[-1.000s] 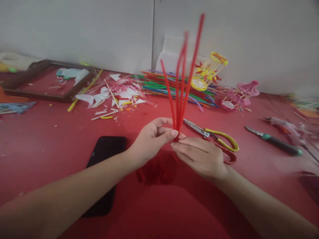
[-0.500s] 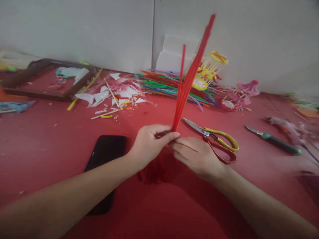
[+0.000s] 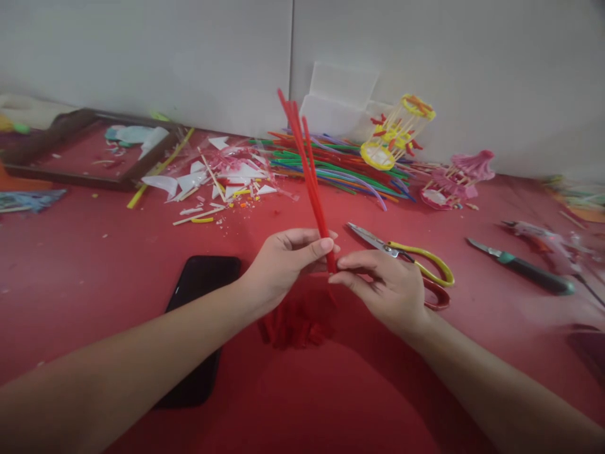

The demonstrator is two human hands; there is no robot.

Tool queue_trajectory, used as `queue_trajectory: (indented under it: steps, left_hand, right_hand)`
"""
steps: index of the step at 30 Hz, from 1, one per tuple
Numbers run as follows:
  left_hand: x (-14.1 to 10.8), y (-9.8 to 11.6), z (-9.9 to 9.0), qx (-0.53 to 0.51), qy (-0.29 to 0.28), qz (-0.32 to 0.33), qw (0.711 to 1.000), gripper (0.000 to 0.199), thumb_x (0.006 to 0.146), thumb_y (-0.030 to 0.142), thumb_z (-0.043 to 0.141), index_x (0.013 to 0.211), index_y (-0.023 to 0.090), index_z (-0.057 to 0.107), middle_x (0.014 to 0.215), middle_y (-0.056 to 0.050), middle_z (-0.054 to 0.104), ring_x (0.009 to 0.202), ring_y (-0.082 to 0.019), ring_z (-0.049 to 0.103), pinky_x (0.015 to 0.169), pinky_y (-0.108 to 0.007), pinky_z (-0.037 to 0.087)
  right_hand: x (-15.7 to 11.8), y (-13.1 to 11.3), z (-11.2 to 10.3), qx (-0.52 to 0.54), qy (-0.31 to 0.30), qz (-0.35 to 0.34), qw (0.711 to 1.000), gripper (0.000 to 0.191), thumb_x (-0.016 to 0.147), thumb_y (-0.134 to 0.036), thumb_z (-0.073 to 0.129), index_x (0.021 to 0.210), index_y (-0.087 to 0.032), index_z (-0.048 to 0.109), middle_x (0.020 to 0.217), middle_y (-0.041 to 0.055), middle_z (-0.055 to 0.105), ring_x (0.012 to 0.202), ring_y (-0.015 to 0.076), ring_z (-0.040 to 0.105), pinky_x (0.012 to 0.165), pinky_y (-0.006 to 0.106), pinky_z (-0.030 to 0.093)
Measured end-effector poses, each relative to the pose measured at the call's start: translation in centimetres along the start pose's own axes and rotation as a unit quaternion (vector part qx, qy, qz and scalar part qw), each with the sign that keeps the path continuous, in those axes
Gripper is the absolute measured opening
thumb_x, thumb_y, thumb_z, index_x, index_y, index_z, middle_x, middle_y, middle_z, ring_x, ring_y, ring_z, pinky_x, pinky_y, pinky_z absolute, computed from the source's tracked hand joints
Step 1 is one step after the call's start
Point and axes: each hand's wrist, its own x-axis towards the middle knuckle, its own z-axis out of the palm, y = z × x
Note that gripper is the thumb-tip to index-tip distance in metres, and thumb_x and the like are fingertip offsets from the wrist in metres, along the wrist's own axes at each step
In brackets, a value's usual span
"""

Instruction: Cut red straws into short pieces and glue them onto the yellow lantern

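Note:
A bundle of red pipe cleaners (image 3: pixel 312 183) stands nearly upright, its top ends fanned out and tilted left. My left hand (image 3: pixel 276 268) is closed around its lower part, thumb pressed across the stems. With thumb and forefinger, my right hand (image 3: pixel 392 287) pinches at the bundle's bottom end. Below the hands, several short red pieces (image 3: pixel 293 328) lie on the red table (image 3: pixel 302 403). Just beyond my right hand lie scissors (image 3: pixel 437 268) with one yellow and one red handle, partly hidden by it. A black phone (image 3: pixel 208 280) is partly under my left forearm.
Colored pipe cleaners (image 3: pixel 302 157) are heaped at the back, beside a yellow stick model (image 3: pixel 397 135) and a pink one (image 3: pixel 456 180). Paper and stick scraps (image 3: pixel 231 180) lie left of them, near a brown frame (image 3: pixel 70 176). A knife (image 3: pixel 529 271) and glue gun (image 3: pixel 543 243) lie right.
The red bundle has swung from leaning right to leaning left, and its top is lower. My right hand has shifted slightly right, its fingertips now at the bundle's bottom end.

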Motion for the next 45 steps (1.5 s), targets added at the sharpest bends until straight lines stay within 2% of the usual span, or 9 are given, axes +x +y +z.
queue_trajectory:
  steps: [18,21,25,29,31,34,37,41,45]
  left_hand:
    - [0.1,0.0,-0.1,0.01,0.002,0.007,1.0,0.016,0.071,0.028,0.082,0.082,0.017,0.076,0.078,-0.001,0.074,0.068,-0.01,0.066,0.067,-0.022,0.053]
    - [0.5,-0.1,-0.4,0.025,0.051,0.042,0.998,0.017,0.072,0.029,0.081,0.086,0.02,0.077,0.076,0.001,0.073,0.063,-0.007,0.062,0.067,-0.02,0.051]
    - [0.9,-0.1,-0.7,0.034,0.08,0.074,0.994,0.016,0.073,0.029,0.081,0.086,0.02,0.078,0.078,0.001,0.073,0.064,-0.007,0.061,0.067,-0.021,0.051]
    - [1.0,0.0,-0.8,0.037,0.074,0.069,0.994,0.019,0.074,0.03,0.08,0.088,0.019,0.077,0.077,0.0,0.073,0.068,-0.009,0.063,0.07,-0.023,0.052]
    - [1.0,0.0,-0.8,0.038,0.07,0.061,0.995,0.019,0.074,0.03,0.08,0.089,0.019,0.077,0.077,0.0,0.073,0.069,-0.009,0.064,0.07,-0.023,0.052]
    - [0.9,0.0,-0.7,0.042,0.066,0.048,0.996,0.02,0.072,0.03,0.081,0.088,0.019,0.077,0.076,0.0,0.073,0.068,-0.009,0.064,0.069,-0.022,0.052]
    - [0.7,0.0,-0.3,0.062,0.067,0.04,0.995,0.023,0.069,0.031,0.084,0.087,0.018,0.078,0.077,-0.001,0.074,0.067,-0.01,0.063,0.069,-0.024,0.051]
    - [0.5,0.0,0.0,0.087,0.049,0.051,0.994,0.024,0.066,0.03,0.085,0.084,0.016,0.078,0.078,-0.003,0.075,0.07,-0.013,0.064,0.073,-0.026,0.051]
    - [0.5,0.0,0.0,0.092,0.043,0.069,0.992,0.022,0.067,0.029,0.085,0.084,0.016,0.078,0.08,-0.003,0.076,0.071,-0.013,0.065,0.075,-0.027,0.051]
  right_hand:
    - [0.3,0.0,-0.3,-0.01,-0.026,0.028,0.999,0.014,0.083,-0.031,0.072,0.08,-0.021,0.063,0.072,-0.0031,0.073,0.062,0.0092,0.066,0.06,0.018,0.049]
    - [0.7,0.3,-0.6,0.001,-0.15,0.095,0.984,0.022,0.081,-0.038,0.074,0.083,-0.02,0.063,0.069,-0.0024,0.068,0.06,0.0105,0.061,0.059,0.021,0.047]
    - [1.1,-0.2,-1.1,-0.076,-0.369,0.116,0.919,0.023,0.08,-0.039,0.072,0.079,-0.018,0.063,0.079,0.0031,0.065,0.074,0.017,0.061,0.067,0.028,0.046]
    - [1.0,-0.5,-1.2,-0.089,-0.421,0.105,0.896,0.006,0.084,-0.021,0.064,0.08,-0.017,0.062,0.084,0.0056,0.064,0.079,0.0177,0.059,0.073,0.031,0.044]
    - [0.8,0.0,-1.0,-0.04,-0.385,0.134,0.912,0.008,0.086,-0.015,0.059,0.078,-0.017,0.062,0.081,0.0039,0.065,0.076,0.0155,0.058,0.071,0.029,0.043]
    - [0.8,1.1,-0.4,0.064,-0.199,0.249,0.946,0.012,0.087,-0.025,0.06,0.078,-0.019,0.06,0.073,-0.0001,0.063,0.066,0.0124,0.056,0.062,0.027,0.042]
    - [0.9,1.6,0.1,0.231,-0.06,0.357,0.903,0.022,0.086,-0.039,0.063,0.077,-0.019,0.058,0.058,-0.0049,0.055,0.052,0.0094,0.049,0.052,0.024,0.039]
    - [0.8,0.9,0.6,0.403,-0.053,0.407,0.818,0.027,0.079,-0.041,0.071,0.074,-0.017,0.06,0.052,-0.005,0.056,0.045,0.0069,0.047,0.046,0.022,0.038]
    - [0.5,0.5,1.1,0.437,-0.067,0.423,0.791,0.024,0.078,-0.037,0.074,0.074,-0.016,0.064,0.057,-0.0034,0.06,0.048,0.0064,0.051,0.045,0.019,0.042]
